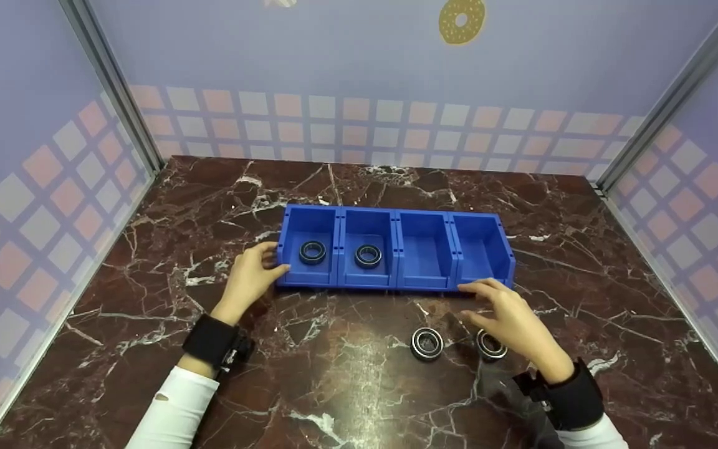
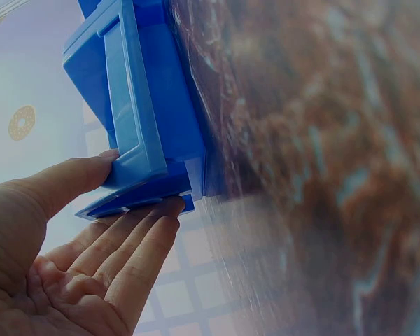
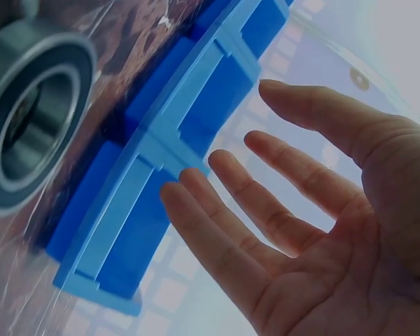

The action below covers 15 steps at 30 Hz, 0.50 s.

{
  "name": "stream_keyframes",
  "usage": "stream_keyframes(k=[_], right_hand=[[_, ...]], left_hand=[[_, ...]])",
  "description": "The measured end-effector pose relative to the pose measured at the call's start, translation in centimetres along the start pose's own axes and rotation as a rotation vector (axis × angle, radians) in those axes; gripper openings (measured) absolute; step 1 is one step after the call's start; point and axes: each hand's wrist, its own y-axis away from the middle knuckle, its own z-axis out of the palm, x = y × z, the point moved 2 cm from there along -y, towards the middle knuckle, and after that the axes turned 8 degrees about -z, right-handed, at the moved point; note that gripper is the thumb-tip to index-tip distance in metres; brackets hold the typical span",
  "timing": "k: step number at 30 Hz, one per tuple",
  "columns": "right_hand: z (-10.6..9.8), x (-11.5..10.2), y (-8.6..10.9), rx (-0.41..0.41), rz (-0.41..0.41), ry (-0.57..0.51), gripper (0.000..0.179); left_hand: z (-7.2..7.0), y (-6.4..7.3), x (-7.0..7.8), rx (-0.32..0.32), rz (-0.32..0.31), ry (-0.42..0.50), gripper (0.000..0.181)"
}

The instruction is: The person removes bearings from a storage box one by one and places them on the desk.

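A row of joined blue storage bins [image 1: 424,284] stands on the table. One dark ball bearing [image 1: 313,252] lies in the leftmost compartment, and another bearing [image 1: 368,255] in the one beside it. At the row's left end, my left hand [image 1: 252,274] grips the side wall; the left wrist view shows the thumb [image 2: 77,180] at the front edge and the fingers against the outside. My right hand [image 1: 512,318] hovers by the front right of the bins with fingers spread, holding nothing. Below it a bearing [image 1: 491,345] is partly covered; a second loose bearing [image 1: 427,343] lies to its left.
The dark red marbled table [image 1: 334,386] carries everything. Patterned panels stand behind and on both sides, with metal posts [image 1: 113,87] at the back corners. In the right wrist view a bearing [image 3: 35,112] appears large and close at the left edge.
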Motion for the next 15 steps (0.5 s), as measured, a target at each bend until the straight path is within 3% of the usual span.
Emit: stream_keyframes(k=[15], right_hand=[[-2.6, 3.0, 0.8, 0.079, 0.146, -0.006, 0.042]], left_hand=[[0.0, 0.0, -0.2, -0.011, -0.006, -0.001, 0.049]])
